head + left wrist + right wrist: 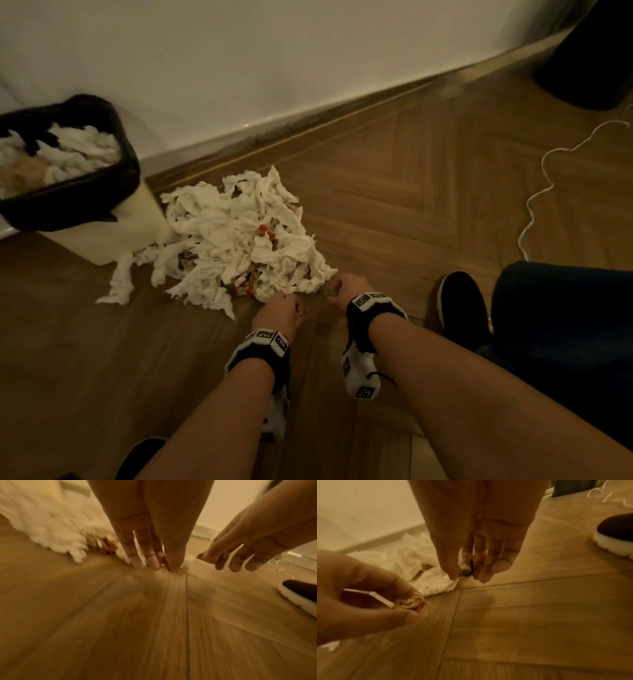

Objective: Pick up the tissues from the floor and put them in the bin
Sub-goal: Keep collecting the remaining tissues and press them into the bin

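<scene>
Fingers of left hand (368,599) pinching small crumpled scrap; right hand (477,555) fingers nipping pile-edge bit. Bin (68,205), upper left, already holding tissues; big tissues (236,233) heap remaining on floor (411,171), centre.

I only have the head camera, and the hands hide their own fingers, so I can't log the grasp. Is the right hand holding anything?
Observer: Yes. The right hand pinches a small dark scrap at the edge of the tissue pile.
Operator: And the left hand?
Observer: The left hand pinches a small crumpled wad with a red edge, just above the floor.
Operator: Does the left wrist view confirm that?
Observer: It's too blurred; it shows only fingertips pointing down at the floor.
</scene>
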Tool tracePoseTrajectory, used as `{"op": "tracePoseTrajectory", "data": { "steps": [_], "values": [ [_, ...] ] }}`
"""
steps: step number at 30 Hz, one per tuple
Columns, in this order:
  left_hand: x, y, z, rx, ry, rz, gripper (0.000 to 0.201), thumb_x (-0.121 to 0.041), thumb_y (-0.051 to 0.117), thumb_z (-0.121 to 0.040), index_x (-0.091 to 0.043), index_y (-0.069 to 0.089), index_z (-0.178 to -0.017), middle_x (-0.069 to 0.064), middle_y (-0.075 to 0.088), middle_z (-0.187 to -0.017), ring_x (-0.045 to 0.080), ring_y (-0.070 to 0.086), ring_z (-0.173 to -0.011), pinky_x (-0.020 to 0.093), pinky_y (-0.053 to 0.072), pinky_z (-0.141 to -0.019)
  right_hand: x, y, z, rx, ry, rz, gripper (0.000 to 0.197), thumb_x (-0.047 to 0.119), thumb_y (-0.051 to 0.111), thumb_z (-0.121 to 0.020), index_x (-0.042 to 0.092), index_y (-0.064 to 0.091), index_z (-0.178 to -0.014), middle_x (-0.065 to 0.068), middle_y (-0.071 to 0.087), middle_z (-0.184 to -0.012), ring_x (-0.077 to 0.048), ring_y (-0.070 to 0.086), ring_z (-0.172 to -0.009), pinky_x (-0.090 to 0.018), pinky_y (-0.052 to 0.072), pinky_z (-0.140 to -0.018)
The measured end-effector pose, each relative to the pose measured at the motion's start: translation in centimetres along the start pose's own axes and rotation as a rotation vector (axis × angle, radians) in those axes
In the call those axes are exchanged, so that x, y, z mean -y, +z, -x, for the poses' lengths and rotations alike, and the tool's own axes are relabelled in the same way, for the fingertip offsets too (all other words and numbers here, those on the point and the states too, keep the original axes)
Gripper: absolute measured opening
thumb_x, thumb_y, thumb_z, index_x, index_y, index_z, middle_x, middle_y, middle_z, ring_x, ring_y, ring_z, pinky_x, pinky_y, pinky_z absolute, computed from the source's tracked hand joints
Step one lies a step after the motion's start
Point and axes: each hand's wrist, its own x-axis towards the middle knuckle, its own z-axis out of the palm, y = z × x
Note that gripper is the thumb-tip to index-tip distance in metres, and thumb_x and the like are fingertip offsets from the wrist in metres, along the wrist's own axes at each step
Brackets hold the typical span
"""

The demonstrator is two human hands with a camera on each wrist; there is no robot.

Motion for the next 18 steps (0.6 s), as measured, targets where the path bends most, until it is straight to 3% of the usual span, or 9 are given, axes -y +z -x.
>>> {"op": "tracePoseTrajectory", "data": {
  "steps": [4, 8, 18],
  "values": [
    [0.5, -3.9, 1.7, -0.093, -0.022, 0.015, 0.023, -0.034, 0.057, -0.089, -0.017, 0.056, -0.104, 0.005, 0.053, -0.110, 0.022, 0.055, -0.099, 0.034, 0.049, -0.085, 2.3, -1.6, 1.6, -0.051, -0.048, 0.024, 0.024, 0.035, 0.055, -0.092, 0.011, 0.061, -0.091, -0.011, 0.062, -0.101, -0.028, 0.060, -0.095, -0.031, 0.043, -0.069],
    [1.6, -9.4, 2.9, -0.178, -0.019, -0.052, 0.028, -0.035, 0.055, -0.090, -0.012, 0.056, -0.106, 0.009, 0.053, -0.111, 0.024, 0.054, -0.100, 0.033, 0.046, -0.084, 5.9, -3.5, 3.3, -0.136, -0.105, 0.045, 0.030, 0.036, 0.057, -0.090, 0.009, 0.061, -0.101, -0.011, 0.063, -0.103, -0.025, 0.057, -0.083, -0.031, 0.043, -0.066],
    [6.5, -27.8, 6.2, -0.415, -0.045, -0.234, 0.029, -0.029, 0.052, -0.093, -0.009, 0.058, -0.114, 0.012, 0.046, -0.120, 0.029, 0.054, -0.098, 0.036, 0.046, -0.083, 19.8, -10.2, 6.3, -0.252, -0.388, -0.040, 0.033, 0.035, 0.066, -0.085, 0.008, 0.063, -0.104, -0.009, 0.064, -0.107, -0.029, 0.062, -0.094, -0.035, 0.050, -0.076]
  ]
}}
